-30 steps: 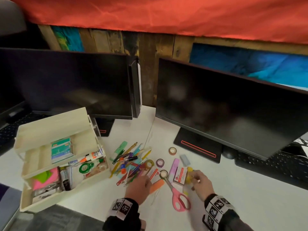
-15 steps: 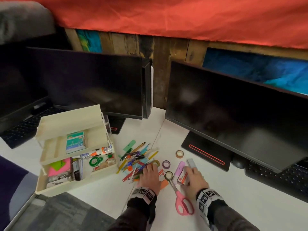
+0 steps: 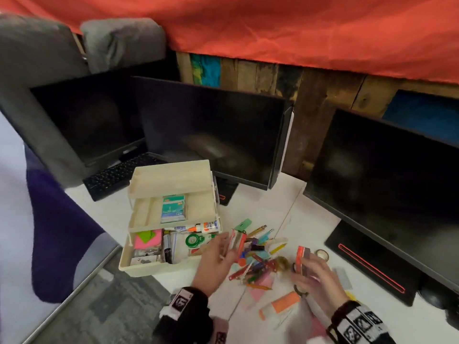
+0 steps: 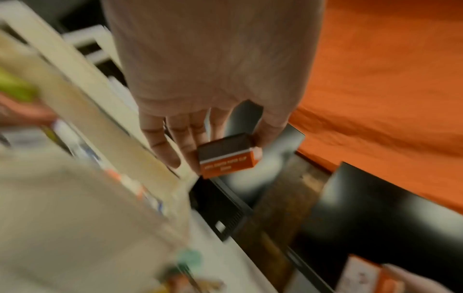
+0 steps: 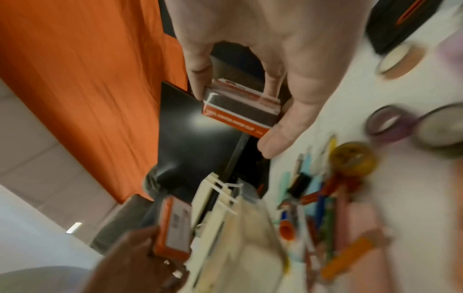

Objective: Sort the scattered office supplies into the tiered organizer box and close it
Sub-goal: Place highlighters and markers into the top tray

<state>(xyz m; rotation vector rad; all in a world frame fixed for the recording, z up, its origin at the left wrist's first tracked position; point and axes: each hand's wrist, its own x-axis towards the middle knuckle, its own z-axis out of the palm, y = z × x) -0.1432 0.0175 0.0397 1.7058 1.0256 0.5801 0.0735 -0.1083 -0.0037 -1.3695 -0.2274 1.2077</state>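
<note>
The person holds one small orange box in each hand. The left hand has its grip pinched on one orange box, lifted just over the right edge of the tiered organizer box, which stands open on the worktop at about nine o'clock from the pile. The right hand has its grip closed on a second orange box, thumb on one end and fingers on the other, raised above the loose pile of pens and clips at the centre.

To do this step well, I would say each box ought to go in flat, not on edge, so the tiers can fold shut later. The lower tier is crowded: sticky notes at its nine o'clock end, a green tape dispenser towards three o'clock, a glue bottle lying along its back edge. The upper tray, with only a teal box in it, looks the roomier home for both boxes, side by side. The left one should go first, since it is nearest; the right hand should wait clear so the wrists do not cross. Tape rolls at three o'clock and an orange marker at six o'clock lie unsorted. The wrist views are blurred, so any haste risks clipping the tray rim.
</note>
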